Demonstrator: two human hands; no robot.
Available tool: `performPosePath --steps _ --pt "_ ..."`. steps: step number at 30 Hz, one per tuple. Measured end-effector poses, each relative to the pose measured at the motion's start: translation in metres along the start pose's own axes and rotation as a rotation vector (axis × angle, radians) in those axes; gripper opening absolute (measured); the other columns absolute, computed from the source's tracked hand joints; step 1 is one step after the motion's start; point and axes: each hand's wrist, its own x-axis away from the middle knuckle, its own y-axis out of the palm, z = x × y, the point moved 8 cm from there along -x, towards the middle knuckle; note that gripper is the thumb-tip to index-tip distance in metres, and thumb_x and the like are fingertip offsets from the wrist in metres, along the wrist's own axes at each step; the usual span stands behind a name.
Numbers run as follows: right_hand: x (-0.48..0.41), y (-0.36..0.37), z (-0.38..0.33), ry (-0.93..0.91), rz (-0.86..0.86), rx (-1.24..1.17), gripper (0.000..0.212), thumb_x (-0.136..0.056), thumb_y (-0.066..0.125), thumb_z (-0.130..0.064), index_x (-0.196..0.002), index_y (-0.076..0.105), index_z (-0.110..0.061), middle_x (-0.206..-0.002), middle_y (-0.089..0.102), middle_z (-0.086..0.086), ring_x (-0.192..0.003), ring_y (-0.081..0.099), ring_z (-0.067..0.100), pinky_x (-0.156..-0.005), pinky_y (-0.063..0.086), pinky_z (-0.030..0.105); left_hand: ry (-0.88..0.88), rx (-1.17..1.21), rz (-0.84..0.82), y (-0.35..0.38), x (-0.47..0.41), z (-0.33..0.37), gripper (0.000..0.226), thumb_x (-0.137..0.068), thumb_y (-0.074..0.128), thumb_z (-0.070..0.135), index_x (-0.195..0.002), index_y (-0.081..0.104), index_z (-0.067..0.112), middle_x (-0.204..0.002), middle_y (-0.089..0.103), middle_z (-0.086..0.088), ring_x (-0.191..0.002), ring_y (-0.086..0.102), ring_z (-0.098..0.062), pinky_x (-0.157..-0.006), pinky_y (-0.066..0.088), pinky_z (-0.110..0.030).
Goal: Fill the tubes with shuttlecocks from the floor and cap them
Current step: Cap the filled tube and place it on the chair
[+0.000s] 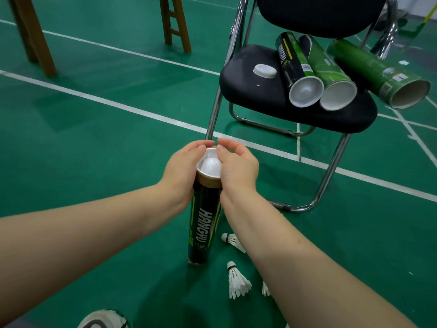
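A black tube stands upright on the green floor. My left hand wraps around its brown top end. A white cap sits in the tube's mouth, and my right hand pinches its rim, with fingers of both hands meeting at the far edge. Three shuttlecocks lie on the floor to the tube's right: one partly behind my right forearm, one in full view, and a third mostly hidden by the arm.
A black chair stands behind, holding a loose white cap, a black tube and two green tubes. Wooden legs stand far left. My shoe is at the bottom edge.
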Motion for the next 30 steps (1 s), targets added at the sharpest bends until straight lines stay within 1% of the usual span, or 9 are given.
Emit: performPosePath --steps 2,5,9,15,20,22,25,28,30 --pt "0.001 0.002 0.001 -0.003 -0.006 -0.003 0.018 -0.087 0.06 -0.008 -0.078 0.063 -0.023 -0.088 0.066 0.005 -0.072 0.061 0.019 -0.054 0.05 0.023 0.013 -0.013 0.002 -0.002 0.001 0.001 0.023 -0.096 0.041 0.01 -0.094 0.063 0.014 -0.083 0.065 -0.006 -0.068 0.062 -0.014 -0.054 0.051 -0.018" --pt "0.0 0.006 0.004 0.035 -0.035 0.016 0.014 -0.087 0.06 -0.012 -0.082 0.059 -0.025 -0.091 0.066 0.005 -0.077 0.061 0.021 -0.071 0.054 0.033 0.004 0.011 0.027 -0.007 0.003 0.0 0.018 -0.093 0.046 0.012 -0.093 0.064 0.012 -0.08 0.066 -0.003 -0.066 0.062 -0.012 -0.051 0.048 -0.016" --pt "0.007 0.013 0.013 0.162 -0.201 0.097 0.006 -0.088 0.061 -0.021 -0.094 0.062 -0.021 -0.103 0.068 0.01 -0.092 0.064 0.026 -0.081 0.054 0.039 -0.02 -0.029 -0.005 -0.012 0.005 -0.005 0.024 -0.091 0.052 0.023 -0.103 0.064 0.006 -0.083 0.067 -0.003 -0.069 0.065 -0.012 -0.052 0.048 -0.016" --pt "0.011 0.009 0.012 0.132 -0.34 0.172 0.019 -0.09 0.058 -0.02 -0.107 0.064 -0.015 -0.105 0.068 0.013 -0.096 0.064 0.026 -0.076 0.054 0.033 -0.02 -0.064 -0.109 -0.009 0.01 -0.003 0.025 -0.091 0.054 0.018 -0.114 0.057 0.009 -0.096 0.067 -0.007 -0.078 0.065 -0.013 -0.063 0.054 -0.019" --pt "0.015 0.008 0.008 0.038 -0.324 0.262 0.008 -0.089 0.057 -0.019 -0.09 0.063 -0.024 -0.098 0.069 0.01 -0.088 0.064 0.025 -0.072 0.052 0.034 0.059 -0.234 -0.154 -0.01 0.009 0.004 0.021 -0.088 0.06 0.018 -0.108 0.059 0.026 -0.101 0.069 -0.005 -0.086 0.066 -0.018 -0.078 0.052 -0.028" --pt "0.016 0.009 0.005 -0.002 -0.333 0.293 0.009 -0.089 0.056 -0.02 -0.087 0.061 -0.028 -0.091 0.069 0.004 -0.082 0.064 0.021 -0.068 0.052 0.03 0.169 -0.439 -0.235 -0.007 0.01 0.012 0.036 -0.076 0.069 0.036 -0.109 0.057 0.039 -0.105 0.068 0.009 -0.093 0.065 -0.008 -0.083 0.049 -0.023" --pt "0.02 0.015 0.004 0.0 -0.365 0.29 0.01 -0.092 0.053 -0.023 -0.087 0.057 -0.03 -0.086 0.065 0.0 -0.075 0.062 0.015 -0.061 0.053 0.024 0.225 -0.672 -0.319 -0.003 0.013 0.016 0.069 -0.045 0.068 0.058 -0.109 0.046 0.05 -0.113 0.06 0.021 -0.102 0.058 0.004 -0.088 0.045 -0.013" --pt "0.024 0.02 0.003 -0.019 -0.387 0.349 0.009 -0.092 0.053 -0.024 -0.1 0.057 -0.024 -0.086 0.061 -0.005 -0.072 0.057 0.006 -0.054 0.049 0.019 0.22 -0.793 -0.344 -0.008 0.013 0.016 0.091 -0.037 0.068 0.062 -0.121 0.036 0.048 -0.121 0.053 0.017 -0.111 0.053 -0.005 -0.094 0.041 -0.019" --pt "0.026 0.021 0.003 -0.014 -0.391 0.381 0.014 -0.092 0.054 -0.025 -0.106 0.056 -0.022 -0.089 0.06 -0.006 -0.075 0.055 0.005 -0.055 0.045 0.02 0.236 -0.892 -0.364 -0.009 0.014 0.017 0.108 -0.036 0.065 0.066 -0.135 0.032 0.04 -0.123 0.047 0.021 -0.113 0.048 -0.002 -0.088 0.037 -0.009"
